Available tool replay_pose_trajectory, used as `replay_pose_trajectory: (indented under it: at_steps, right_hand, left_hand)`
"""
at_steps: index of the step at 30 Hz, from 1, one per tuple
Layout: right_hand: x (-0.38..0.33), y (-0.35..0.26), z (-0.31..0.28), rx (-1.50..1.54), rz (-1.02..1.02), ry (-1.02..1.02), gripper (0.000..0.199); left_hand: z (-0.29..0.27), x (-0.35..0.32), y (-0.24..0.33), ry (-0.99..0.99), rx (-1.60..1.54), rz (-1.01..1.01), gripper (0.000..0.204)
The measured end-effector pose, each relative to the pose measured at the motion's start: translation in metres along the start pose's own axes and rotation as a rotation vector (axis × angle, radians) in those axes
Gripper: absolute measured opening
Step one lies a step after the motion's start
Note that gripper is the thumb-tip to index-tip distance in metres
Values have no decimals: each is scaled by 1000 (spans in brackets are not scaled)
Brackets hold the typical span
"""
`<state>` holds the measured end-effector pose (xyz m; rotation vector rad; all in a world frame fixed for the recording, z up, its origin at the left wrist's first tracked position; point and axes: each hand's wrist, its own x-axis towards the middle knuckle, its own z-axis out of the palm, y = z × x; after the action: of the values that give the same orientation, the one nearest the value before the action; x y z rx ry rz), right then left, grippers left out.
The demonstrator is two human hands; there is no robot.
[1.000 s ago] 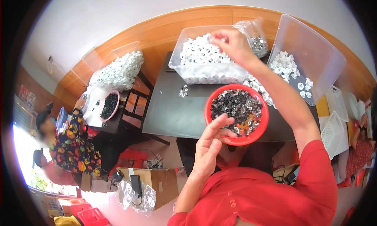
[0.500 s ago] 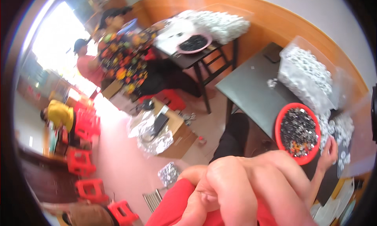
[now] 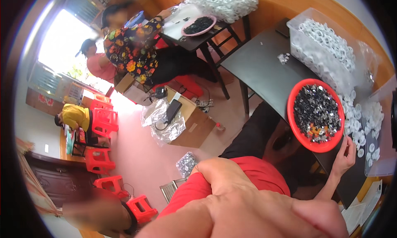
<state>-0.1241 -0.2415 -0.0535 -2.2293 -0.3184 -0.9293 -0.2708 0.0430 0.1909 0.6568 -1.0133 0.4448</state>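
Large and close, my left hand [image 3: 256, 209] spreads across the lower edge, and its fingers cannot be made out. Behind it shows red clothing [image 3: 260, 172]. My right hand [image 3: 344, 157] is beside the near right rim of a red basin [image 3: 292, 126], fingers bent together with the tips at the rim. What they pinch, if anything, is too small to tell. Small black and silvery pieces [image 3: 316, 107] fill the basin, with some orange at its near side. White round plastic parts [image 3: 359, 124] lie in a heap just past my right hand.
On the dark table [image 3: 256, 58], a clear bin [image 3: 297, 43] holds many white rings. A cardboard box [image 3: 194, 128] stands on the floor near a bag of small parts [image 3: 186, 163]. Red stools [image 3: 99, 160] line the left. A person in a flowered shirt [image 3: 132, 52] works at another table.
The view has shifted, so the basin and table sit higher. My left hand has sunk lower, uncovering more red clothing. My right hand stays beside the basin.
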Motion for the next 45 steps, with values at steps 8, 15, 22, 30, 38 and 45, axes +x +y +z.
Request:
replay_pose_trajectory:
  at_steps: [8,15,22,30,38,45]
  right_hand:
    - [5,-33,-10,103,-12,23,9]
    - [4,-21,-11,135,192,94,8]
    - [5,-9,-15,168,383,208,8]
    - [5,-3,-7,65,476,110,12]
    - [12,-4,4,-258,124,-75,30]
    - [21,7,13,-370,-69,-96,22]
  left_hand:
    - [-4,13,-70,55,-137,-173,37]
    - [-53,-28,-129,369,-159,-556,40]
    - [-127,-85,-151,658,49,-839,47]
    - [-139,-133,-146,658,549,-802,44]
    - [-148,-141,-133,542,535,-906,29]
    - [-149,-131,-135,496,469,-922,21]
